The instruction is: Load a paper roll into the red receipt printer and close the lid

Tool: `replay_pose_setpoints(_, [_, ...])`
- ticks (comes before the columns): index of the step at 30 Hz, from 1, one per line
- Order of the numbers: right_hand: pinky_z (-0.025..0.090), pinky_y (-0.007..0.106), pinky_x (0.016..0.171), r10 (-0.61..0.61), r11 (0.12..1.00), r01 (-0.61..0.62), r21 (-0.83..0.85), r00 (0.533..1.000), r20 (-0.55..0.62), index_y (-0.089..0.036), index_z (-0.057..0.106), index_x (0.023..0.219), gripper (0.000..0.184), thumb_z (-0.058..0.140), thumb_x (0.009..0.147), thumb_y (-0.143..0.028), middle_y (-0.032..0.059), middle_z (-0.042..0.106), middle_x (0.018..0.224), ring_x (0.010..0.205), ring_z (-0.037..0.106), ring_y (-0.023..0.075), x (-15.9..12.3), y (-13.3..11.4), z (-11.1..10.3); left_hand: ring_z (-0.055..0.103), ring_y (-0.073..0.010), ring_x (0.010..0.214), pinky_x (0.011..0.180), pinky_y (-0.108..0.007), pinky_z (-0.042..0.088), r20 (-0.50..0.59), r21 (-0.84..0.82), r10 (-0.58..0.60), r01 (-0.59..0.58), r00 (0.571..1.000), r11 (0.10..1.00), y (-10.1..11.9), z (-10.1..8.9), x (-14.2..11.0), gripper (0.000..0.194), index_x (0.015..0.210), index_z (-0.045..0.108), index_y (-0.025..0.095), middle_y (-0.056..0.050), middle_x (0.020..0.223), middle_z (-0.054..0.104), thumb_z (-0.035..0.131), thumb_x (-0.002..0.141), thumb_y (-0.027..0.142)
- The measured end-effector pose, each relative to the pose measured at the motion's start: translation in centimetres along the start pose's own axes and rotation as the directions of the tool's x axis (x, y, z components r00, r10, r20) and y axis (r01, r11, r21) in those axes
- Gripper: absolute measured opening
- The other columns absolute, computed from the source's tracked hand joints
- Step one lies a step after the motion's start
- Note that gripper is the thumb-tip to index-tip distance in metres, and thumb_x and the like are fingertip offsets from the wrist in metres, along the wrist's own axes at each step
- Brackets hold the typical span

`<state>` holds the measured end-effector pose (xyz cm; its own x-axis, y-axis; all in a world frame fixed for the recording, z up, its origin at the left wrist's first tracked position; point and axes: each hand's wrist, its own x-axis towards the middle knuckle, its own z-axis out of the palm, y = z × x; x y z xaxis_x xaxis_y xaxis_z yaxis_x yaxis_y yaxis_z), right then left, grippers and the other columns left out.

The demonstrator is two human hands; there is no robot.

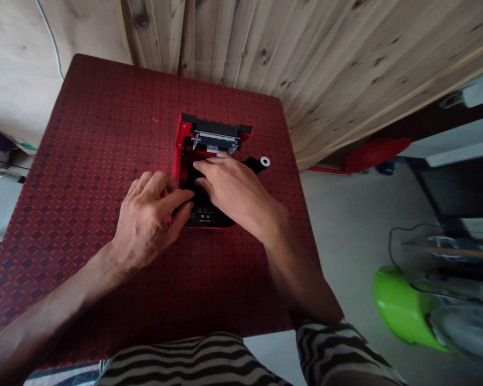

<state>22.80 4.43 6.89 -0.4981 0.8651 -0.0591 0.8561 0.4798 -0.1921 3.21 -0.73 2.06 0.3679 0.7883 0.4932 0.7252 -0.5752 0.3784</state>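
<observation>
A small red and black printer (211, 215) stands on the table with its lid (219, 131) raised. A metal and grey mechanism shows on the lid's inner side. My left hand (147, 214) grips the printer's near left corner, thumb on the front panel and fingers curled at the left side. My right hand (235, 185) reaches over the open body from the right. Its thumb and forefinger are apart over the dark interior, with nothing visible between them; the other fingertips are partly hidden. Just beyond that hand, a black roll (257, 164) with a white ring-shaped end sticks out to the right.
The printer sits on a table (104, 139) with a red patterned cover. A wooden plank wall (241, 43) rises behind the table. On the floor to the right are a bright green tub (402, 305) and a dark cable (392, 244). A red round object (376, 153) lies farther back.
</observation>
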Motion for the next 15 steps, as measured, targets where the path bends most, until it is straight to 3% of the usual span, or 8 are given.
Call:
replay_pose_setpoints(3, [0.056, 0.044, 0.105, -0.037, 0.985, 0.063, 0.159, 0.986, -0.161, -0.018, 0.080, 0.117, 0.026, 0.054, 0.111, -0.016, 0.0106, 0.082, 0.113, 0.110, 0.073, 0.0272, -2.9, -0.4, -0.5, 0.063, -0.0269, 0.088, 0.076, -0.046, 0.055, -0.015, -0.005, 0.018, -0.018, 1.000, 1.000, -0.1, 0.2, 0.0, 0.021, 0.113, 0.080, 0.026, -0.008, 0.096, 0.068, 0.060, 0.108, 0.030])
replay_pose_setpoints(6, [0.057, 0.046, 0.104, -0.014, 0.966, 0.085, 0.244, 0.960, -0.280, -0.023, 0.079, 0.120, 0.019, 0.065, 0.109, -0.029, 0.0087, 0.082, 0.114, 0.109, 0.071, 0.0279, -5.0, -0.9, 0.3, 0.064, -0.0257, 0.088, 0.077, -0.043, 0.054, -0.028, -0.014, 0.038, -0.039, 0.999, 0.999, -0.1, 0.2, 0.0, 0.020, 0.113, 0.081, 0.024, -0.007, 0.095, 0.069, 0.062, 0.108, 0.030])
replay_pose_setpoints(10, [0.058, 0.044, 0.094, 0.034, 0.972, 0.058, 0.230, 0.927, -0.374, -0.024, 0.080, 0.107, 0.020, 0.061, 0.109, -0.021, 0.0074, 0.081, 0.100, 0.100, 0.069, 0.0261, -6.1, -1.0, 2.6, 0.067, -0.0232, 0.091, 0.081, -0.041, 0.056, 0.022, -0.124, 0.072, -0.068, 0.997, 0.990, 0.0, -1.6, 0.7, 0.021, 0.121, 0.079, 0.023, -0.006, 0.102, 0.073, 0.067, 0.106, 0.031])
replay_pose_setpoints(12, [0.059, 0.042, 0.091, 0.039, 0.977, 0.062, 0.204, 0.888, -0.458, -0.024, 0.080, 0.104, 0.020, 0.061, 0.109, -0.021, 0.0074, 0.079, 0.098, 0.096, 0.068, 0.0253, -6.4, -1.0, 3.6, 0.070, -0.0203, 0.099, 0.090, -0.038, 0.058, 0.024, -0.190, 0.041, -0.035, 0.999, 0.981, -0.1, -3.0, 2.1, 0.028, 0.131, 0.076, 0.021, -0.006, 0.112, 0.074, 0.068, 0.108, 0.035])
replay_pose_setpoints(14, [0.060, 0.041, 0.089, 0.031, 0.982, 0.071, 0.173, 0.853, -0.521, -0.024, 0.079, 0.102, 0.016, 0.064, 0.108, -0.022, 0.0075, 0.078, 0.098, 0.093, 0.068, 0.0243, -6.7, -1.1, 4.3, 0.069, -0.0215, 0.117, 0.105, -0.038, 0.056, -0.098, -0.099, 0.005, -0.015, 0.995, 0.995, -0.5, -4.0, 4.4, 0.034, 0.134, 0.075, 0.016, -0.008, 0.122, 0.070, 0.065, 0.110, 0.038])
replay_pose_setpoints(15, [0.060, 0.040, 0.088, 0.025, 0.983, 0.076, 0.165, 0.844, -0.536, -0.024, 0.078, 0.102, 0.015, 0.064, 0.108, -0.021, 0.0075, 0.078, 0.099, 0.092, 0.067, 0.0236, -6.8, -1.1, 4.4, 0.064, -0.0248, 0.131, 0.114, -0.043, 0.052, -0.108, -0.044, -0.001, -0.004, 0.994, 0.999, -0.9, -4.2, 5.6, 0.042, 0.144, 0.068, 0.012, -0.012, 0.134, 0.067, 0.060, 0.113, 0.038])
